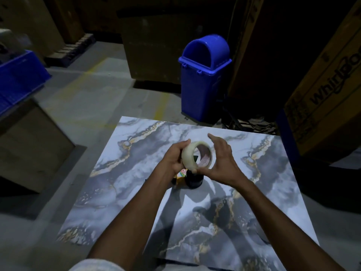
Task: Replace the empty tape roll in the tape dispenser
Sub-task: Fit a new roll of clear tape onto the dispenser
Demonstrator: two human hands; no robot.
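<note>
A pale clear tape roll is held upright above the marble-patterned table top, its open core facing right and toward me. My left hand grips its left side. My right hand has its thumb at the roll's lower edge and its fingers spread beside the right side. Just below the roll stands the tape dispenser, dark with a yellow part, mostly hidden behind my left hand and the roll.
A blue swing-lid bin stands on the floor beyond the table's far edge. A large printed cardboard box rises at the right. At the left, a blue crate sits on a brown box.
</note>
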